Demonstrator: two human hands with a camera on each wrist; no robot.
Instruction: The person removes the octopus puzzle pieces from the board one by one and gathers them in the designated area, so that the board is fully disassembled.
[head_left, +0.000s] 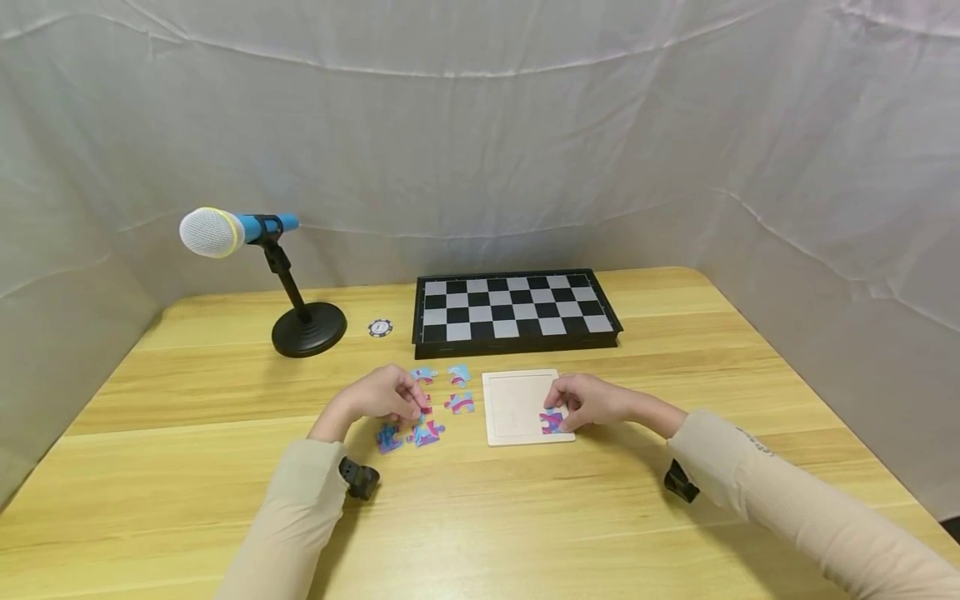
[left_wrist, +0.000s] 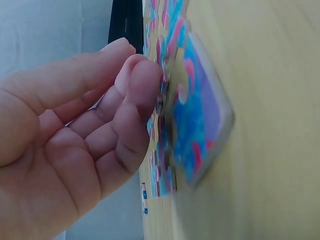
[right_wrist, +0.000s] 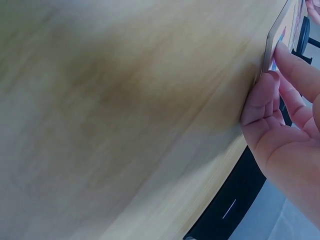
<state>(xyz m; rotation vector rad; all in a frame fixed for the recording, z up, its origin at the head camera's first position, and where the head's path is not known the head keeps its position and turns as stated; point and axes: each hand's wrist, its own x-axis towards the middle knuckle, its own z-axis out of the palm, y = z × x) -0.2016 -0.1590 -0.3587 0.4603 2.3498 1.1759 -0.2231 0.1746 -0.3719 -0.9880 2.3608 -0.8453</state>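
Note:
My right hand [head_left: 588, 402] pinches a purple, pink and blue jigsaw piece [head_left: 551, 422] at the lower right corner of a pale wooden puzzle tray [head_left: 517, 406]. In the right wrist view, thumb and fingers of the right hand [right_wrist: 285, 110] meet low at the tray's edge. The left hand [head_left: 384, 393] is over loose jigsaw pieces left of the tray, fingers curled down. In the left wrist view, its fingertips [left_wrist: 145, 82] are right at the pieces; whether they pinch one I cannot tell. A corner piece [left_wrist: 207, 115] lies nearest that camera. Other loose pieces include one [head_left: 460, 403] beside the tray.
A black-framed checkered board [head_left: 517, 310] lies behind the tray. At the back left, a blue microphone [head_left: 266, 223] with a white head sits on a black stand [head_left: 309, 329]. Beside its base lies a poker chip [head_left: 380, 327]. Pale cloth [head_left: 450, 133] hangs around the wooden table [head_left: 480, 525].

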